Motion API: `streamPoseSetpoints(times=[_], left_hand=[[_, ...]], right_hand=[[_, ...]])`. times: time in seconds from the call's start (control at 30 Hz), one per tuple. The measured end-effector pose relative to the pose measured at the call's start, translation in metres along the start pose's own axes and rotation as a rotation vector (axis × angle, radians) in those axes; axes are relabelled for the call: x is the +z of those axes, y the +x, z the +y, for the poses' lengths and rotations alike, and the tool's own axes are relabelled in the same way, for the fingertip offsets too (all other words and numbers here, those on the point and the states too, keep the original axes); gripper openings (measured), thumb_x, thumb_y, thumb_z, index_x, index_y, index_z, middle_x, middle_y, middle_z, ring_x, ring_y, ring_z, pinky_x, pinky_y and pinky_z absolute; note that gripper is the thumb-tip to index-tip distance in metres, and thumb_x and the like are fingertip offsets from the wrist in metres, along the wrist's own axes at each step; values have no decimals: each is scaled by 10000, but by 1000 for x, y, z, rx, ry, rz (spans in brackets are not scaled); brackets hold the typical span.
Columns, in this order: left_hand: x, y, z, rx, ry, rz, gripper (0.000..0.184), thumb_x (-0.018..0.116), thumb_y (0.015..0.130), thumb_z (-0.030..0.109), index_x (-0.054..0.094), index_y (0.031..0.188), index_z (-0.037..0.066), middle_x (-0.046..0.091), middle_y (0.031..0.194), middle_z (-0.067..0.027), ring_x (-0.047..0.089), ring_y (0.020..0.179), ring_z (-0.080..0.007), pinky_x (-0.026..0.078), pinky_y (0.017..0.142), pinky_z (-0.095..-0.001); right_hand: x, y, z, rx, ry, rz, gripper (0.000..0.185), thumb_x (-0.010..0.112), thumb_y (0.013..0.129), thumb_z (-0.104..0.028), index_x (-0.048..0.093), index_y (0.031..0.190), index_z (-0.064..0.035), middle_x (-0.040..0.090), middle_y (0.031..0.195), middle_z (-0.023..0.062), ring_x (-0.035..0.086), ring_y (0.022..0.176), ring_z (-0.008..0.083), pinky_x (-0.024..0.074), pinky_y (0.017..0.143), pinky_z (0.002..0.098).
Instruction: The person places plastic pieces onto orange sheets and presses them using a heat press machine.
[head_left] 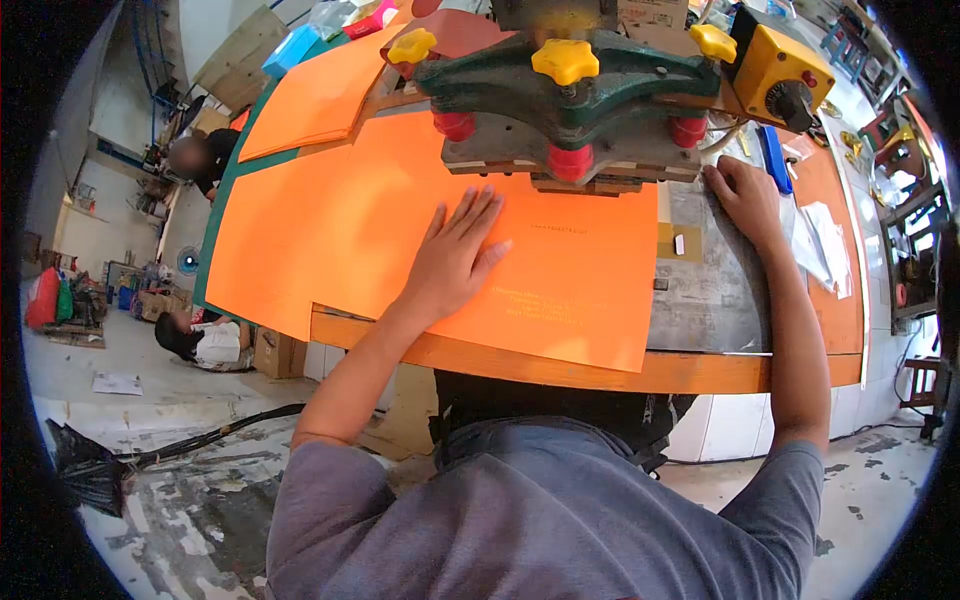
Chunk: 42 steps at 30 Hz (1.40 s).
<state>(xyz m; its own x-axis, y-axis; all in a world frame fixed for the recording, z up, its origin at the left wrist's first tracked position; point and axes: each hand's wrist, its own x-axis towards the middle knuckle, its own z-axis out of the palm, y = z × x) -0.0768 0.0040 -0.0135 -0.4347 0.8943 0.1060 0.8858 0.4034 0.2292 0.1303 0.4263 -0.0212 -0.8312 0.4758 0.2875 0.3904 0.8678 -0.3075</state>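
**Left hand [455,262] flat on the orange sheet [330,235]**

On my feed, the orange sheet spans nine to one o'clock, partly beneath the press [570,110]. My left hand lies open, palm down, fingers extended. At two o'clock, my right hand [745,200] is curled on the grey surface [715,300], near a blue object [774,160] (whether it grips anything, I can't tell).

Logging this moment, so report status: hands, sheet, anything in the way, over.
Left hand flat on orange sheet. Right hand curled beside press. Press overhangs sheet's far side.
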Motion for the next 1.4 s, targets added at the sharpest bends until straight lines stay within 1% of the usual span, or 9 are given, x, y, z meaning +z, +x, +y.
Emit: streamPoseSetpoints(times=[0.17,0.47,0.57,0.8,0.9,0.97,1.1,1.2,1.4], left_hand=[[7,14,-11,8,12,53,633,457,1132,455,392,1647,92,368,1722,-115,298,1610,-299,209,1304,-562],[17,44,-30,1,-2,23,586,492,1130,381,420,1617,64,432,1665,-194,380,1557,-366,218,1294,-559],[10,53,-27,30,-27,89,548,512,1111,381,542,1492,-12,570,1535,-201,460,1491,-342,256,1272,-527],[12,59,-27,25,-7,120,495,498,1119,379,584,1466,37,595,1495,-205,491,1447,-365,318,1225,-515],[7,67,-27,10,-40,125,455,478,1126,384,625,1402,54,660,1383,-219,545,1372,-400,374,1152,-538],[2,77,-31,-26,-4,-4,524,438,1142,453,680,1201,-7,699,1205,-255,649,1104,-478,493,982,-579],[21,87,-51,-98,14,-20,537,412,1144,480,665,1126,6,709,1041,-248,658,950,-509,529,833,-612],[40,92,-73,18,190,12,468,449,1137,425,661,1180,10,696,943,-253,666,877,-509,548,785,-612],[46,98,-86,497,589,395,258,552,1054,211,665,1210,41,724,917,-205,728,903,-406,572,747,-572]], right_hand=[[5,1,5,-13,-16,16,400,607,1028,-434,680,862,-77,687,779,232,680,791,461,490,704,573],[7,0,8,-39,-1,31,444,606,1030,-471,645,825,-78,653,729,193,661,737,422,461,654,548],[-2,1,0,21,-21,-49,418,598,1017,-468,699,877,-87,705,813,206,694,830,441,510,728,567],[-1,0,1,-17,-48,-22,416,598,1015,-460,705,883,-80,715,825,209,699,829,430,520,728,564],[-1,-1,-1,-17,-29,4,415,596,1015,-459,712,880,-84,717,820,202,701,823,425,522,727,562],[-2,-2,-1,-10,-27,-4,416,595,1015,-462,715,880,-87,715,812,198,700,818,424,521,723,562],[-4,0,-1,3,-35,-41,418,591,1017,-468,722,883,-95,711,798,189,700,811,423,518,712,559],[-3,0,-1,-9,-23,-23,420,591,1016,-471,720,878,-95,711,799,189,700,812,421,517,708,559],[-1,0,1,-34,-43,4,424,599,1012,-472,717,875,-88,708,790,187,700,807,418,518,706,557]])
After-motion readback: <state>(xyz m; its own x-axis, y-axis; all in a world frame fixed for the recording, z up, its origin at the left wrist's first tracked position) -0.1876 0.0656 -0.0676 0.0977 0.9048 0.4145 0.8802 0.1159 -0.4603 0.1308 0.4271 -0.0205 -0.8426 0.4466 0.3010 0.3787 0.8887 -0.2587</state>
